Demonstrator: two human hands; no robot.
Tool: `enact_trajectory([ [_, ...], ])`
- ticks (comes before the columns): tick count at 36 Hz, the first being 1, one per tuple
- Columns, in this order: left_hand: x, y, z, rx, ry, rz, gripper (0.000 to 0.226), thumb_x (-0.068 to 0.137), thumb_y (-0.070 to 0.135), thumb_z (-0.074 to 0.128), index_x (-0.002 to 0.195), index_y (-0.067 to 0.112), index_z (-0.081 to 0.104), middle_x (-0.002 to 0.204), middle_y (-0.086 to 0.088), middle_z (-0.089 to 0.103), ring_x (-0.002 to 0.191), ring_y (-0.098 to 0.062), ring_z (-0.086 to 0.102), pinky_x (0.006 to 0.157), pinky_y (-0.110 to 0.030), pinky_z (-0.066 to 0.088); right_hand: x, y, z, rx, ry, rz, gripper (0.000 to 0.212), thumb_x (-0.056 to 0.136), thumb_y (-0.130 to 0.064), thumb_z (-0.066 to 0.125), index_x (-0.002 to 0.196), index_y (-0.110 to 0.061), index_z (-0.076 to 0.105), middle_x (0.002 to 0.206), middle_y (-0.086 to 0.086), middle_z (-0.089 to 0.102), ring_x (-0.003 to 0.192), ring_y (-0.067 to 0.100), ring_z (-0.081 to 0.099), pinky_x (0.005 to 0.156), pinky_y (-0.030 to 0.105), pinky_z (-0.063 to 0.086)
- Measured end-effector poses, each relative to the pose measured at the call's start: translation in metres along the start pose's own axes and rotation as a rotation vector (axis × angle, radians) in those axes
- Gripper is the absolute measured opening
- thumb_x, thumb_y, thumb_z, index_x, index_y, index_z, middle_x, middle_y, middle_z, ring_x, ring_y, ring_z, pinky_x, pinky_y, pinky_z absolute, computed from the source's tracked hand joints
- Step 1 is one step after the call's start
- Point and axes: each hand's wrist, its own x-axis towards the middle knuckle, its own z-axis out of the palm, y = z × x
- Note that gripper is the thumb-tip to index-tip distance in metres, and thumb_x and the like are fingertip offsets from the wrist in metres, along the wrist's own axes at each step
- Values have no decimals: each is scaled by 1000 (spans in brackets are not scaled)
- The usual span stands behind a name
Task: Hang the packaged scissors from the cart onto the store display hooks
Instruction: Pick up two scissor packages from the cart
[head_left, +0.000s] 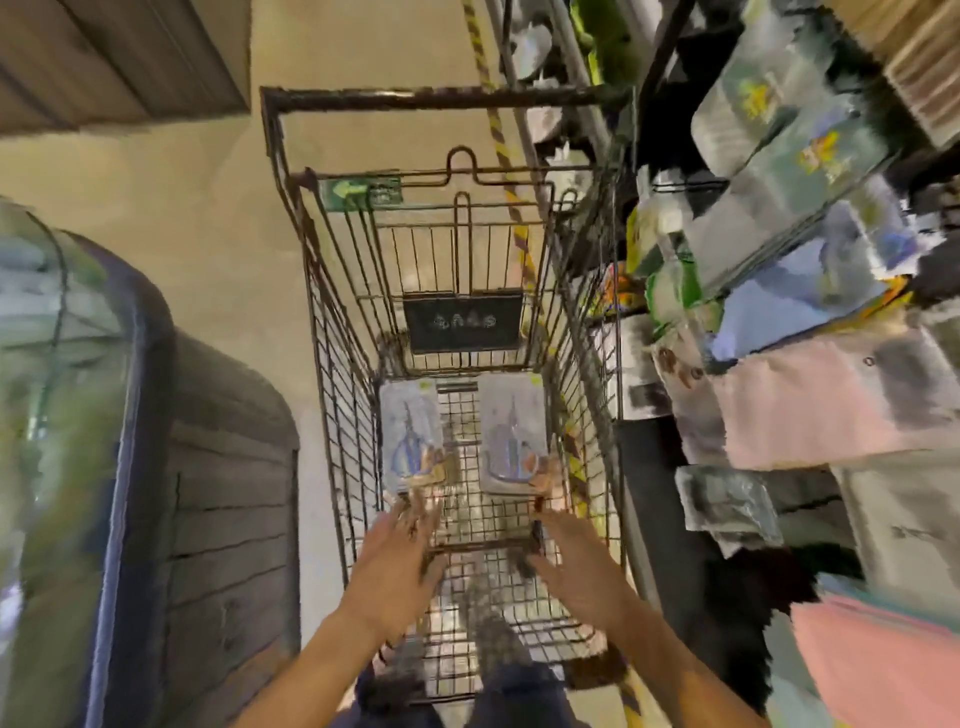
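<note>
While both hands (475, 566) (fingers spread) reach, two scissor packs (413, 439) lie just beyond.

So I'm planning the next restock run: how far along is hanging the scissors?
Nothing visibly hung yet: the blurred shelves on the right show no scissors I can make out. In hand: both hands reach into the cart, the left hand toward the left scissors pack, the right hand toward the right scissors pack; neither pack is gripped. Left: lifting and hanging both packs.
</note>
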Motion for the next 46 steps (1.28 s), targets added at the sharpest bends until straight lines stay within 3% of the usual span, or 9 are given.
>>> enact_trajectory([
  [4,38,-17,29,-48,-33,-29,71,95,56,27,150,16,48,151,-15,51,144,-35,42,121,-43,28,22,27,32,78,1,59,48,96,-53,54,134,-24,57,127,-3,61,123,23,57,107,2,16],
  [9,81,-32,59,-89,-36,-54,76,94,60,19,159,22,26,165,-9,29,154,-31,19,127,-38,8,59,49,53,104,89,112,44,94,-23,67,135,-29,53,114,-29,45,114,1,45,96,1,28],
  [13,115,-34,72,-135,-92,-98,87,86,67,7,162,25,13,170,-3,10,157,-25,0,121,-31,-11,97,74,76,157,81,155,54,89,-24,72,139,-17,52,129,6,59,119,20,54,99,4,30],
  [16,134,-34,75,-137,-101,-124,93,81,68,2,161,23,16,170,-3,10,157,-24,1,120,-28,-12,126,75,75,277,119,151,51,92,-15,70,140,-18,51,132,4,53,111,-7,46,87,-9,26],
  [18,145,-35,78,-136,-87,-124,74,98,62,22,161,25,15,170,-2,7,157,-23,0,122,-30,-9,147,74,71,353,205,123,36,91,-4,68,124,-11,57,116,2,55,100,-18,49,79,-3,39],
  [23,169,-43,92,-164,-62,-100,70,99,60,30,160,26,22,169,-2,13,157,-24,7,128,-37,5,200,71,80,401,393,93,45,89,-40,64,131,-29,54,121,-2,60,109,23,66,79,46,62],
  [34,186,-55,100,-282,3,-41,81,88,63,23,158,22,32,166,-4,25,153,-27,20,126,-41,17,250,89,111,439,541,370,83,70,-33,85,139,-32,38,132,0,47,114,22,56,70,41,64],
  [41,186,-62,98,-302,8,-13,75,93,59,30,156,20,36,163,-2,31,151,-27,26,117,-52,35,249,87,104,377,507,451,110,59,-38,91,151,-35,30,140,3,43,130,30,45,92,50,57],
  [46,186,-61,93,-326,23,-28,78,89,63,26,156,24,34,164,3,28,152,-21,23,118,-48,35,245,82,89,500,455,439,98,64,-19,94,146,-23,41,126,-2,52,101,-1,57,76,13,48],
])
